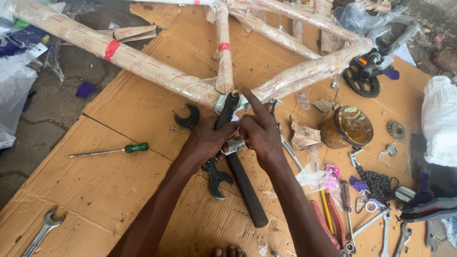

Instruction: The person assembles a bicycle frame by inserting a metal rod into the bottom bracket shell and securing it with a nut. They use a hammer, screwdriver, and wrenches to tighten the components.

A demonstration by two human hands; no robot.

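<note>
At frame centre, we saw the left hand (pixel 205 139) gripping a black hammer handle (pixel 240 176), the right hand (pixel 261 134) pinching its metal head (pixel 234 145).

Hands (pixel 235 138) hide the small metal part (pixel 234 145) (mostly).

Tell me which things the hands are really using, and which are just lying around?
In use:
- left hand and right hand
- small silver metal part held between them
- black bar under the hands
- cardboard-wrapped bicycle frame

Lying about:
- green-handled screwdriver
- open-ended spanner
- rusty tin
- bicycle chain
- black chainring with crank
</note>
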